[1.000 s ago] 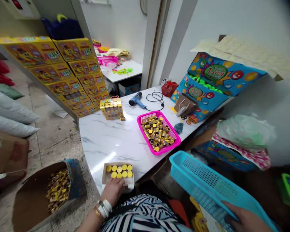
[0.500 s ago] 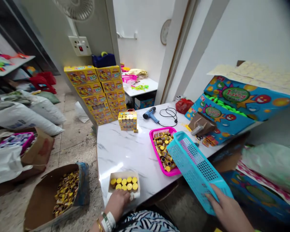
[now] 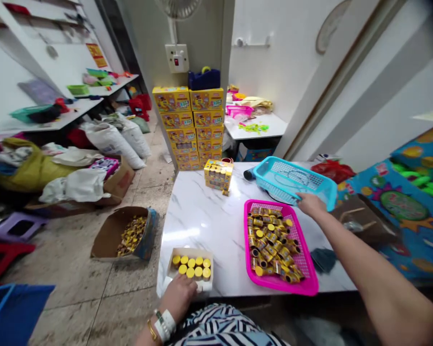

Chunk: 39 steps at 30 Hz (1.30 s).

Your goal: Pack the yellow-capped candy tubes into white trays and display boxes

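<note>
Basket [image 3: 274,175] is up from the lap side now, at the tabletop's far edge behind the tray [image 3: 246,240], with the right hand [image 3: 310,204] clamped on its rim. Left hand [image 3: 180,294] stays on the near-edge box [image 3: 170,263], can't tell if it's gripping.

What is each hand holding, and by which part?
Right hand grips the light blue perforated plastic basket by its near rim. Left hand rests on the near edge of the small white cardboard box of yellow caps; grip unclear.

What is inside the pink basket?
The pink basket holds a loose heap of little yellow-and-brown tubs, some showing yellow caps. Its mesh bottom shows at the edges; whatever lies beneath the heap is covered.
</note>
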Each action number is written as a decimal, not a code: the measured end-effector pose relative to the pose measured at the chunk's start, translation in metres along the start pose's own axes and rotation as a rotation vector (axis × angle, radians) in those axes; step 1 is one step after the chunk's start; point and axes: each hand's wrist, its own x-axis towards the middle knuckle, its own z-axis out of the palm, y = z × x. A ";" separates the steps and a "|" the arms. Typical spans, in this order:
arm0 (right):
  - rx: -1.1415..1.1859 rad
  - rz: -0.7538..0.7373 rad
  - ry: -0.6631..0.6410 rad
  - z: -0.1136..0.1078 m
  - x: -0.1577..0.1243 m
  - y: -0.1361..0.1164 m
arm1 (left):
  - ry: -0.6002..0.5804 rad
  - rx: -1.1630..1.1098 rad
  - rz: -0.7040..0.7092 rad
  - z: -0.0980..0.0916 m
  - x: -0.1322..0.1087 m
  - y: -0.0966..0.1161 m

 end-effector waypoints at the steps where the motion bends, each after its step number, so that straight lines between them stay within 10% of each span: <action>1: 0.001 0.010 -0.003 0.004 0.014 -0.001 | 0.018 0.005 -0.023 0.000 -0.004 0.003; 7: 0.009 -0.011 -0.006 0.033 0.040 -0.010 | 0.022 0.032 -0.141 -0.005 -0.028 0.017; 13: 0.201 -0.098 0.409 0.095 -0.059 0.014 | 0.026 0.007 -0.191 -0.008 -0.041 0.023; 20: 0.519 0.173 -0.096 0.160 -0.154 0.047 | 0.072 0.035 -0.142 -0.009 -0.042 0.027; 32: 0.593 0.071 -0.154 0.180 -0.155 -0.046 | 0.164 0.121 0.155 -0.089 -0.004 0.062; 39: 0.613 -0.014 -0.225 0.167 -0.185 -0.083 | 0.080 0.086 0.293 -0.105 0.019 0.077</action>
